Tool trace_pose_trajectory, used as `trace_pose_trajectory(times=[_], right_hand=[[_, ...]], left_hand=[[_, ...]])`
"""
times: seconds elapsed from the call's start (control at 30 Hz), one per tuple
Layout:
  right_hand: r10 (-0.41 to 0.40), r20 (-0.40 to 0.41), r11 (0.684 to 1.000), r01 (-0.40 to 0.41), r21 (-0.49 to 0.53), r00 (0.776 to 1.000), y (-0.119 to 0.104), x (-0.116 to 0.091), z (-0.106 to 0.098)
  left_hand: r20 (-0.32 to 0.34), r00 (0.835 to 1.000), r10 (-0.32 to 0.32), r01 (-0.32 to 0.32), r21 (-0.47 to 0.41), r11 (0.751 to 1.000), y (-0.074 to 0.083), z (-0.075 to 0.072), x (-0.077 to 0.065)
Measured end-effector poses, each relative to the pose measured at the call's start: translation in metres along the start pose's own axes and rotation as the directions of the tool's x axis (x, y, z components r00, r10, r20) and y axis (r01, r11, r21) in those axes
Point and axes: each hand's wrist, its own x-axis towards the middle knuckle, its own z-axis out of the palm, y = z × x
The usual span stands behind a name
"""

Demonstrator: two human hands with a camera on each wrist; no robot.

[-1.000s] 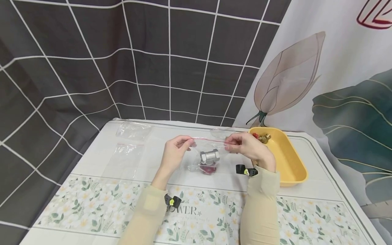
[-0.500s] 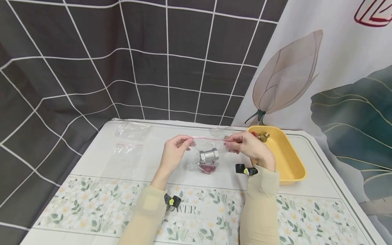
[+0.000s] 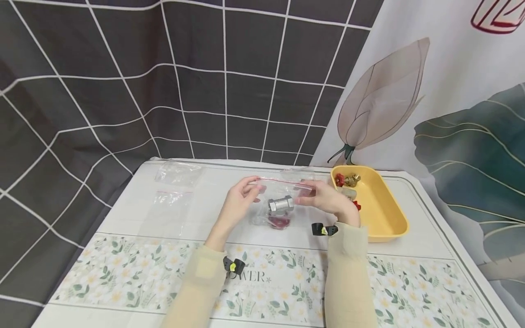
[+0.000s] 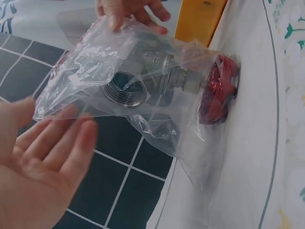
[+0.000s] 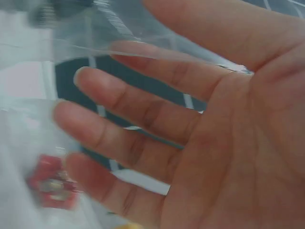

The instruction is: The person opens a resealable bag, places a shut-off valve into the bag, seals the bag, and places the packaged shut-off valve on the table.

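Note:
A clear zip bag (image 3: 262,212) with a red seal line stands between my hands in the head view. Inside is a silver gate valve (image 3: 280,204), its threaded mouth showing in the left wrist view. The valve's red handwheel (image 4: 219,90) points down at the tabletop. My left hand (image 3: 242,196) has one top corner of the bag between thumb and fingers. With the opposite corner between thumb and index finger, my right hand (image 3: 324,198) keeps its other fingers spread behind the plastic, as the right wrist view (image 5: 190,129) shows.
A yellow tray (image 3: 387,205) on the right holds brass valves with red handles (image 3: 340,180). Flat zip bags (image 3: 166,212) lie on the left, and another bag (image 3: 297,172) lies behind my hands. A dark gridded curtain (image 3: 246,91) hangs behind the table.
The bag's mouth was stretched level between both hands; now its seal line slopes down to the right. My right hand has shifted slightly left, uncovering more red handles in the tray.

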Motion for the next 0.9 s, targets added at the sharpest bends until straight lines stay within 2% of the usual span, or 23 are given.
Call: trace_pose_trajectory(times=[0.07, 0.17, 0.27, 0.33, 0.47, 0.63, 0.73, 0.9], right_hand=[[-0.043, 0.036, 0.997, 0.041, 0.060, 0.998, 0.009, 0.001, 0.006], [-0.082, 0.075, 0.989, 0.072, 0.132, 0.994, 0.019, 0.003, 0.017], [-0.039, 0.089, 0.984, 0.023, 0.175, 0.995, 0.026, 0.004, 0.029], [-0.022, 0.082, 0.978, 0.004, 0.211, 0.996, 0.029, 0.005, 0.035], [-0.020, 0.041, 0.964, 0.009, 0.265, 0.999, 0.034, 0.006, 0.043], [-0.004, -0.020, 0.973, 0.008, 0.231, 1.000, 0.034, 0.005, 0.045], [-0.026, -0.066, 0.983, 0.037, 0.180, 0.997, 0.031, 0.007, 0.045], [-0.048, -0.115, 0.986, 0.066, 0.154, 0.992, 0.025, 0.013, 0.045]], left_hand=[[0.087, 0.996, -0.033, 0.027, 0.063, 0.998, -0.002, 0.002, 0.000], [0.209, 0.974, -0.085, 0.053, 0.156, 0.986, -0.006, 0.004, -0.001], [0.295, 0.946, -0.133, 0.070, 0.216, 0.974, -0.012, 0.004, -0.002], [0.330, 0.931, -0.157, 0.077, 0.244, 0.967, -0.016, 0.004, -0.003], [0.353, 0.923, -0.154, 0.058, 0.267, 0.962, -0.021, 0.005, -0.005], [0.339, 0.933, -0.124, 0.031, 0.267, 0.963, -0.026, 0.008, -0.004], [0.332, 0.936, -0.121, 0.043, 0.232, 0.972, -0.029, 0.009, -0.003], [0.326, 0.934, -0.149, 0.107, 0.143, 0.984, -0.034, 0.006, 0.003]])
